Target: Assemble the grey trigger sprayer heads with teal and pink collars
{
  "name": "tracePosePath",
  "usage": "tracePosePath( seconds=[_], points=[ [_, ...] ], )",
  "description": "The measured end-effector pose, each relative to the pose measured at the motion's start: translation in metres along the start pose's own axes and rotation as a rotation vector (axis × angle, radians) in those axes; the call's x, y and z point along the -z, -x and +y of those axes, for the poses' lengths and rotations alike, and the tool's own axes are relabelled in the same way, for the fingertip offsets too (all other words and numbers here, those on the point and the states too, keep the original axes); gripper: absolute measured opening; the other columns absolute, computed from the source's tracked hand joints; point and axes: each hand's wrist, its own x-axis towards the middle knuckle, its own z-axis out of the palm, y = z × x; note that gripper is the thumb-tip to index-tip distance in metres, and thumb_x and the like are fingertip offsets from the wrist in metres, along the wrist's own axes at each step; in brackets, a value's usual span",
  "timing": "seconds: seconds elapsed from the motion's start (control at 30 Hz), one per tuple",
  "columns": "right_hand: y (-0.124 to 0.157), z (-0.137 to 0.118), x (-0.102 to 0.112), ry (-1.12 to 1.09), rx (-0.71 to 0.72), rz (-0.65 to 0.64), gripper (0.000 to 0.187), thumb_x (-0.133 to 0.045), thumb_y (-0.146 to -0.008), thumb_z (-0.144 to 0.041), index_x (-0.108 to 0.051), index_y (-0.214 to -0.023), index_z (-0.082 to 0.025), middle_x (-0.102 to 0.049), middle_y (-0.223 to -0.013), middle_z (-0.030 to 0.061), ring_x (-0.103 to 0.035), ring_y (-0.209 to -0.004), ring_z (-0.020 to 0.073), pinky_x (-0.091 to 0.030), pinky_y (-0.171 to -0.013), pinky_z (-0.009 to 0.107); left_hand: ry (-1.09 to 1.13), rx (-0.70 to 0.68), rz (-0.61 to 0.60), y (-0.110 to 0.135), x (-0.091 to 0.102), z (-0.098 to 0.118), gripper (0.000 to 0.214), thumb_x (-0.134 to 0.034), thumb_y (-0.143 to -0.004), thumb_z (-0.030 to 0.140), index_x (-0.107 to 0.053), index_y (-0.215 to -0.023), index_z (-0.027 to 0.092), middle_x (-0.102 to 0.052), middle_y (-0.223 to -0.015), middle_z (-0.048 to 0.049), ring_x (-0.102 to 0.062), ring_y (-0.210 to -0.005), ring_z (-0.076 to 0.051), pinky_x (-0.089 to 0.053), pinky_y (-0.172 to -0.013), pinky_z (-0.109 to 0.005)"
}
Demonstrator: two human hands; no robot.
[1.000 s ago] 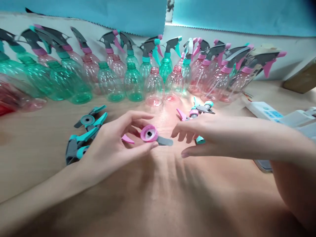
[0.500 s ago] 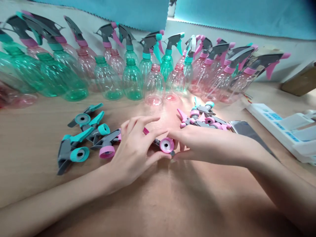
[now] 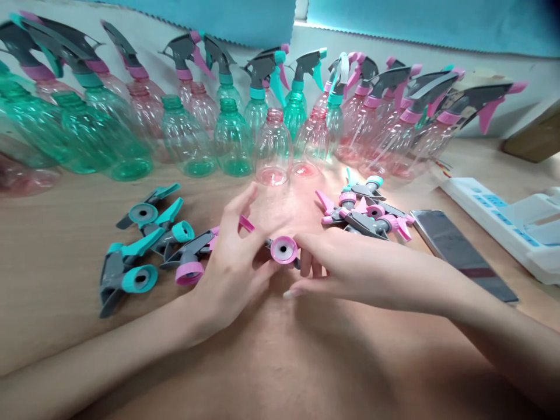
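Note:
Between my two hands is a grey and pink spray trigger head [image 3: 284, 249], its round pink collar turned toward me. My left hand [image 3: 234, 259] is closed on it from the left, the thumb below and the pink lever showing between the fingers. My right hand [image 3: 336, 259] is at the collar's right side, its fingertips close by. Its thumb stands apart below, so that hand is open; whether a fingertip still touches is hard to tell. Left of my left hand lie several spray heads, among them a teal-collared one [image 3: 139, 279] and a pink-collared one [image 3: 189, 272].
More spray heads [image 3: 371, 213] lie piled beyond my right hand. A phone [image 3: 464, 254] and a white plastic device [image 3: 494, 216] are at the right. Along the back stand several green bottles [image 3: 234, 143] and pink bottles [image 3: 273, 149], some with spray heads on.
The spray head has shifted slightly left. My right thumb has come away from it, and the right hand's fingers have spread. The view has moved a little.

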Motion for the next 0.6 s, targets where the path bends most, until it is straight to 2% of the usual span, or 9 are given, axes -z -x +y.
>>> tracePosePath(
  seconds=[0.07, 0.13, 0.2, 0.3, 0.37, 0.47, 0.53, 0.6],
  points=[
    [-0.002, 0.001, 0.004, -0.133, -0.004, -0.024, 0.025, -0.056, -0.084, -0.043, -0.058, -0.087, -0.018, -0.066, -0.074, 0.0015, -0.060, -0.061, 0.0153, -0.040, -0.050, 0.025, 0.066, 0.024, 0.056, -0.003, 0.003, 0.000, 0.061, -0.066, -0.081, 0.025, -0.037, -0.135, 0.029, -0.025, -0.148, -0.0106, -0.030, -0.137, -0.030, -0.034, -0.108, -0.052],
    [-0.004, 0.003, 0.007, -0.330, -0.014, -0.087, 0.031, -0.055, -0.083, -0.049, -0.056, -0.086, -0.018, -0.067, -0.076, 0.0023, -0.062, -0.065, 0.0162, -0.044, -0.053, 0.025, 0.131, 0.051, 0.090, -0.007, 0.007, -0.001, 0.068, -0.069, -0.079, 0.025, -0.034, -0.137, 0.029, -0.027, -0.148, -0.0104, -0.030, -0.137, -0.030, -0.037, -0.107, -0.049],
    [-0.005, 0.005, 0.008, -0.532, -0.020, -0.137, 0.034, -0.056, -0.083, -0.051, -0.056, -0.092, -0.018, -0.066, -0.078, 0.0024, -0.065, -0.073, 0.0172, -0.049, -0.060, 0.026, 0.156, 0.094, 0.089, -0.011, 0.009, -0.001, 0.061, -0.070, -0.077, 0.025, -0.042, -0.131, 0.027, -0.030, -0.147, -0.0100, -0.033, -0.136, -0.031, -0.041, -0.104, -0.047],
    [-0.008, 0.006, 0.008, -0.678, -0.024, -0.164, 0.036, -0.060, -0.081, -0.049, -0.056, -0.099, -0.019, -0.065, -0.081, 0.0015, -0.066, -0.081, 0.0171, -0.051, -0.070, 0.027, 0.081, 0.155, 0.011, -0.014, 0.011, 0.000, 0.031, -0.067, -0.079, 0.023, -0.062, -0.109, 0.022, -0.033, -0.146, -0.0089, -0.036, -0.134, -0.032, -0.038, -0.106, -0.049],
    [-0.009, 0.006, 0.006, -0.651, -0.034, -0.189, 0.035, -0.061, -0.080, -0.050, -0.057, -0.095, -0.019, -0.067, -0.084, 0.0021, -0.066, -0.082, 0.0175, -0.050, -0.070, 0.027, 0.020, 0.162, -0.083, -0.014, 0.012, 0.000, 0.019, -0.062, -0.083, 0.021, -0.067, -0.101, 0.021, -0.028, -0.148, -0.0080, -0.031, -0.136, -0.033, -0.034, -0.108, -0.052],
    [-0.010, 0.005, 0.003, -0.490, -0.072, -0.183, 0.037, -0.058, -0.080, -0.053, -0.059, -0.090, -0.018, -0.069, -0.086, 0.0042, -0.065, -0.080, 0.0189, -0.047, -0.065, 0.027, -0.064, 0.125, -0.169, -0.011, 0.011, 0.000, 0.026, -0.055, -0.087, 0.019, -0.065, -0.111, 0.023, -0.023, -0.150, -0.0075, -0.023, -0.137, -0.037, -0.032, -0.105, -0.060],
    [-0.012, 0.006, 0.001, -0.383, -0.093, -0.140, 0.037, -0.058, -0.080, -0.054, -0.059, -0.089, -0.018, -0.069, -0.083, 0.0041, -0.064, -0.074, 0.0187, -0.044, -0.059, 0.028, -0.113, 0.099, -0.147, -0.009, 0.010, -0.001, 0.028, -0.054, -0.088, 0.020, -0.064, -0.113, 0.025, -0.028, -0.145, -0.0082, -0.027, -0.132, -0.037, -0.037, -0.099, -0.061],
    [-0.013, 0.008, -0.002, -0.376, -0.070, -0.120, 0.034, -0.058, -0.080, -0.052, -0.057, -0.087, -0.018, -0.067, -0.080, 0.0028, -0.062, -0.069, 0.0172, -0.044, -0.057, 0.027, -0.136, 0.082, -0.096, -0.007, 0.008, -0.001, 0.027, -0.057, -0.087, 0.022, -0.065, -0.113, 0.025, -0.040, -0.130, -0.0105, -0.038, -0.119, -0.034, -0.044, -0.092, -0.055]
  ],
)
